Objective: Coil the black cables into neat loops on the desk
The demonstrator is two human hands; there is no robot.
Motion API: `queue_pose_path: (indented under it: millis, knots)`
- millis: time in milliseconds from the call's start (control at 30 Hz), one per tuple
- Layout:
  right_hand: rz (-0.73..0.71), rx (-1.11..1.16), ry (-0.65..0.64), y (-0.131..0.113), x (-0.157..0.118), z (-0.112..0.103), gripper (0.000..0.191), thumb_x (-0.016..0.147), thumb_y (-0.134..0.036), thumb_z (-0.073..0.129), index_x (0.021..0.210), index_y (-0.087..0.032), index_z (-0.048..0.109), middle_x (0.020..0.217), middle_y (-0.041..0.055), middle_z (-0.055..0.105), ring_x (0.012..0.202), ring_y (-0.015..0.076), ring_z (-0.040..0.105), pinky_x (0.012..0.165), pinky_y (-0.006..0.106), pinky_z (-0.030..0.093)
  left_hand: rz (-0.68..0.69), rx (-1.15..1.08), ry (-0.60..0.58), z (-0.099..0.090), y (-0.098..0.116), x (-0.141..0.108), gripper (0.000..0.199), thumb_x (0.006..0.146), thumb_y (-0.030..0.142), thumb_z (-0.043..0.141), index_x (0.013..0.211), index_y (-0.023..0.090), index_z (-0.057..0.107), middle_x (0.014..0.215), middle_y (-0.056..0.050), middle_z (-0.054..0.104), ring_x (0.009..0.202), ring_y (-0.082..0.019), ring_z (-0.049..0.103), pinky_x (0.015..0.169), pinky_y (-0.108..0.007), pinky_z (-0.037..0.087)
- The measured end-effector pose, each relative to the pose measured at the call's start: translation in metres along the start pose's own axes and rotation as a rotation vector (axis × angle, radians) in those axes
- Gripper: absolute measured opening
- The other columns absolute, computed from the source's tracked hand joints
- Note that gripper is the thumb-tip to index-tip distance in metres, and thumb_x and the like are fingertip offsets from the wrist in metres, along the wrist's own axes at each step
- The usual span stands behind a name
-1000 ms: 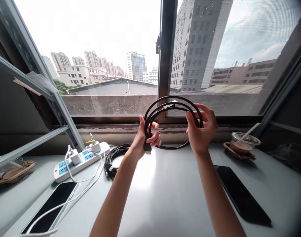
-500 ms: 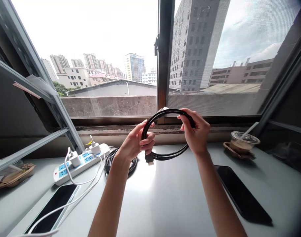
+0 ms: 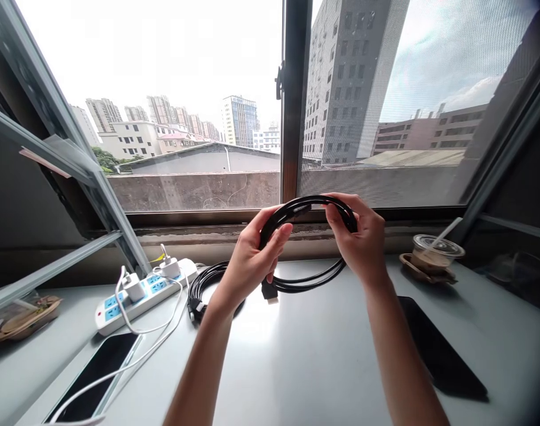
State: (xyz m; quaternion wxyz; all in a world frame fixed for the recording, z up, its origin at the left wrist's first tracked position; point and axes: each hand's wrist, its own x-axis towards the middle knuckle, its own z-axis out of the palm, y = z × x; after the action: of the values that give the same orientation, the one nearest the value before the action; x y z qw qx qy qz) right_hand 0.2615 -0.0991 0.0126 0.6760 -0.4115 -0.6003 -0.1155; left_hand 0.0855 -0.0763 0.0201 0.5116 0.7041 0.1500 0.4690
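Between my two hands a coiled black HDMI cable (image 3: 309, 288) is held up above the white desk. My left hand (image 3: 259, 245) closes around the left side of the loops, its thumb lying across them. One plug (image 3: 270, 291) with a pale tip hangs below that hand. On the right side of the coil, my right hand (image 3: 359, 236) grips the upper loops between thumb and fingers. The lower loops sag between the hands. A second coiled black cable (image 3: 207, 278) lies on the desk, partly hidden behind my left wrist.
At left stands a power strip (image 3: 149, 293) with white chargers; their cord crosses a phone (image 3: 94, 376). A black phone (image 3: 447, 355) lies right of my right forearm. Behind it, a lidded drink cup (image 3: 436, 251) sits in a cardboard holder. A window (image 3: 291, 118) rises behind the desk.
My left hand has shifted its grip, and its thumb now lies over the loops. A second cable end shows inside the top of the coil. My right hand moved slightly right.
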Motion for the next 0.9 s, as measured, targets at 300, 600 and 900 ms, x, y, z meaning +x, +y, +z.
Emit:
queue_pose_path:
  millis: [300, 600, 900]
  knots:
    - [0.183, 0.307, -0.327, -0.01, -0.002, -0.007, 0.022, 0.09, -0.034, 0.053, 0.108, -0.023, 0.061, 0.078, -0.0023, 0.059, 0.041, 0.0028, 0.042, 0.038, 0.018, 0.034, -0.066, -0.035, 0.06, -0.011, -0.001, 0.004, 0.036, 0.079, 0.049, 0.061, 0.068, 0.018, 0.046, 0.05, 0.009, 0.026, 0.035, -0.001, 0.016, 0.026, -0.012, 0.017]
    - [-0.108, 0.058, -0.32, -0.018, -0.006, 0.001, 0.025, 0.078, -0.034, 0.07, 0.1, -0.026, 0.064, 0.113, 0.0015, 0.052, 0.076, 0.0091, 0.057, 0.05, 0.017, 0.045, -0.299, -0.114, 0.191, -0.011, 0.002, 0.008, 0.031, 0.078, 0.044, 0.061, 0.067, 0.017, 0.049, 0.042, 0.011, 0.019, 0.032, -0.001, 0.011, 0.029, -0.013, 0.009]
    - [-0.119, -0.021, -0.154, -0.008, -0.002, 0.003, 0.016, 0.084, -0.032, 0.062, 0.098, -0.024, 0.06, 0.098, 0.0009, 0.06, 0.085, 0.0134, 0.06, 0.068, 0.022, 0.05, -0.321, -0.153, 0.094, -0.008, 0.001, 0.01, 0.033, 0.077, 0.045, 0.063, 0.068, 0.015, 0.053, 0.043, 0.01, 0.022, 0.037, -0.002, 0.019, 0.034, -0.013, 0.021]
